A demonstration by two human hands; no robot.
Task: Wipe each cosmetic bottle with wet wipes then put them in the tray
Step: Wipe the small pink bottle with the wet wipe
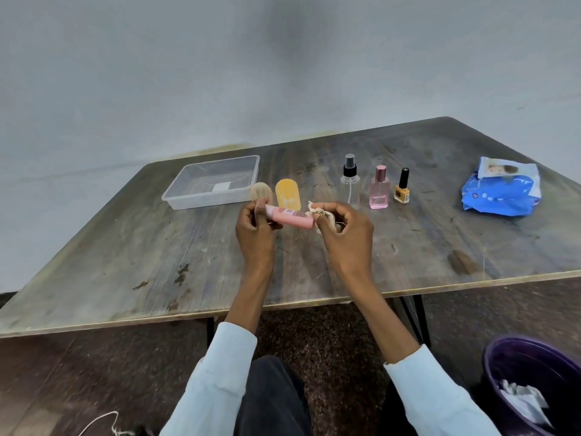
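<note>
Left hand grips a pink tube, held level above the table; its left end is hidden by fingers. Right hand pinches a crumpled wet wipe against the tube's right end. Clear plastic tray sits far left. Worn, scratched wooden table; plain grey wall. Purple bin cut off lower right.

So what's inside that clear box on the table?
The clear box holds no bottles yet. Through its see-through walls only a small white patch at the bottom shows, maybe a label. Nothing covers it, so nothing inside is hidden.
</note>
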